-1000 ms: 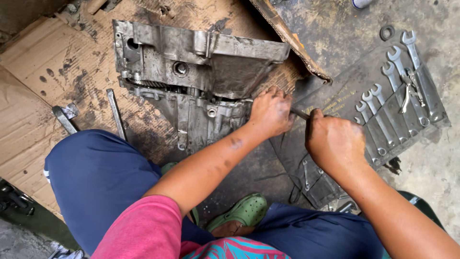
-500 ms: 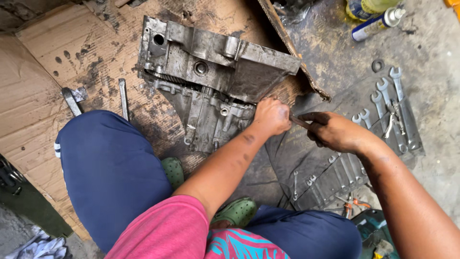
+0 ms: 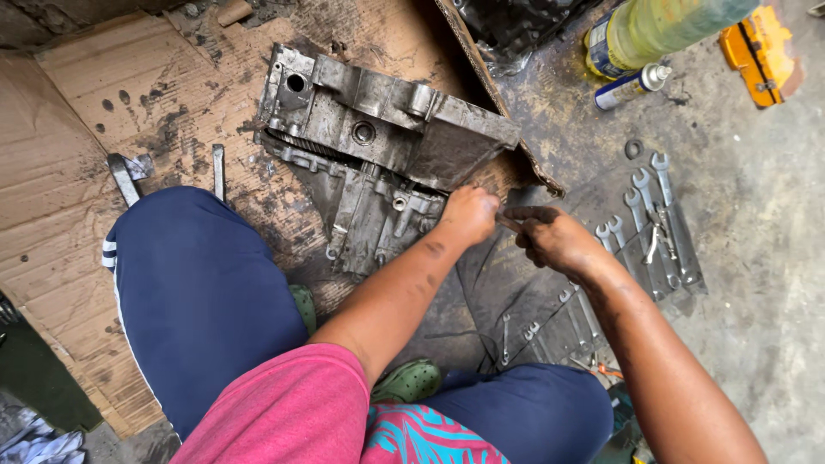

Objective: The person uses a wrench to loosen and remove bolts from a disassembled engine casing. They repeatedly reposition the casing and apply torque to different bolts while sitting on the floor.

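A greasy grey metal engine casing [image 3: 378,137] lies on oily cardboard [image 3: 86,172] in front of me. My left hand [image 3: 468,215] is closed at the casing's lower right edge, fingers curled against it. My right hand [image 3: 554,239] sits just to the right, gripping a thin dark metal tool [image 3: 509,222] whose tip reaches toward my left hand. Both hands are grimy and almost touching.
A row of wrenches [image 3: 657,228] lies on a dark cloth [image 3: 516,301] to the right. A yellow-green bottle [image 3: 653,30], a spray can [image 3: 632,86] and an orange object [image 3: 760,47] stand at the top right. A chisel [image 3: 218,172] and another tool [image 3: 123,176] rest by my left knee.
The view has shifted, showing more of the bottles at the top right. Both hands stay together at the casing's edge, the right still holding the tool.
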A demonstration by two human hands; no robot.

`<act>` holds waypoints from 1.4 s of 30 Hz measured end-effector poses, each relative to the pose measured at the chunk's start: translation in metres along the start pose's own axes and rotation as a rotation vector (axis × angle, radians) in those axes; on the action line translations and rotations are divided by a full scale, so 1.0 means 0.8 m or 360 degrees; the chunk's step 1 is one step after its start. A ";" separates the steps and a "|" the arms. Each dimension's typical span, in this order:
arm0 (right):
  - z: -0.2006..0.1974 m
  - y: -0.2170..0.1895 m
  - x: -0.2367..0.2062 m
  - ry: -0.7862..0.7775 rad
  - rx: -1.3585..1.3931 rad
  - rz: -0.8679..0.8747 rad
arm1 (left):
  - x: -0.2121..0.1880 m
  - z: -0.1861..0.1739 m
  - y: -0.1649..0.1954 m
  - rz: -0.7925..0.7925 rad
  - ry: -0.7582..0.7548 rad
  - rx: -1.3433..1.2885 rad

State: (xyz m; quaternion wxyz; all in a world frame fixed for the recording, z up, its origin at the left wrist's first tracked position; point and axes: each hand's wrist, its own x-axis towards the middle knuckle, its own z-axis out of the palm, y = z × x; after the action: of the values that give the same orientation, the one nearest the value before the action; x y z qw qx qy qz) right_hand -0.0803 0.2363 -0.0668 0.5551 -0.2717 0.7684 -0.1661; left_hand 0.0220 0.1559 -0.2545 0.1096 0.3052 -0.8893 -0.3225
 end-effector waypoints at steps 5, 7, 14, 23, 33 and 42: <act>0.010 -0.002 -0.006 0.0007 0.0245 -0.0036 | -0.001 -0.030 0.011 -0.0041 -0.0217 -0.0024; 0.013 -0.002 -0.012 0.0032 0.0297 0.0002 | -0.001 -0.040 0.014 -0.0039 -0.0329 -0.0038; 0.029 -0.005 -0.025 0.0123 0.0398 0.0077 | 0.008 -0.050 0.016 0.0075 -0.0571 0.0108; 0.038 -0.007 -0.022 0.0193 0.0391 0.0070 | -0.003 -0.038 0.007 0.0129 -0.0354 -0.0013; 0.052 0.001 -0.027 0.0252 0.0524 0.0140 | -0.016 -0.047 0.004 0.0290 -0.0274 -0.0027; 0.037 0.013 -0.018 0.0230 0.0486 0.0136 | -0.049 -0.061 0.041 0.0118 0.0042 0.0469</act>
State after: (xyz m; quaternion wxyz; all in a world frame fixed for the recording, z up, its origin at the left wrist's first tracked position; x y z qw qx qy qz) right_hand -0.0511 0.2544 -0.0713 0.5397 -0.1386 0.7831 -0.2763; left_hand 0.0562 0.1749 -0.1964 0.0870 0.2892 -0.9361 -0.1802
